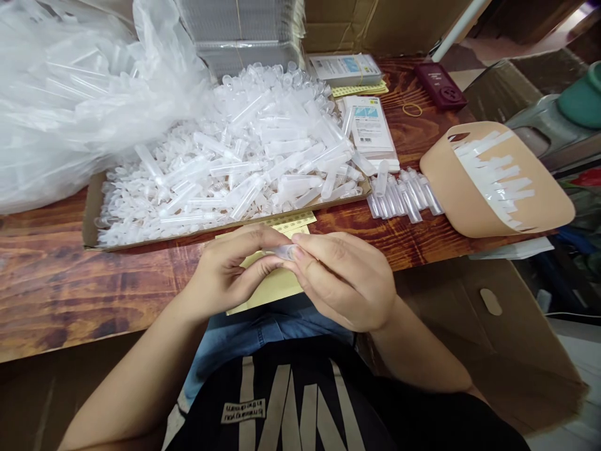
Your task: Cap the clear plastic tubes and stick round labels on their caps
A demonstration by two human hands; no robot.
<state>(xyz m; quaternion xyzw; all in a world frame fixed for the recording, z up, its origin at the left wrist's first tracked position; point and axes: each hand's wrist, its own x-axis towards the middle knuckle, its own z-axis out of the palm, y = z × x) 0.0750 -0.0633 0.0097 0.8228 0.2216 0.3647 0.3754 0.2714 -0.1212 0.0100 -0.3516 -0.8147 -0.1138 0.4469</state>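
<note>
Between my two hands, over the table's front edge, is a small clear plastic tube (285, 252). My left hand (235, 266) pinches one end between thumb and forefinger. The fingertips of my right hand (347, 275) close on the other end. Beneath my hands lies a yellow sheet (267, 289) that overhangs the table edge. Just beyond it, a shallow cardboard tray (225, 227) is heaped with clear plastic tubes (282, 147) and small clear pieces. To its right, several tubes (404, 195) lie in a row on the wooden table.
A peach basket (451, 188) holding white strips stands at the right. Behind the tray's right end are stacks of printed cards (370, 128), a rubber band (412, 110) and a dark red device (440, 86). A plastic bag (84, 106) of tubes fills the back left. Below right sits a cardboard box (488, 338).
</note>
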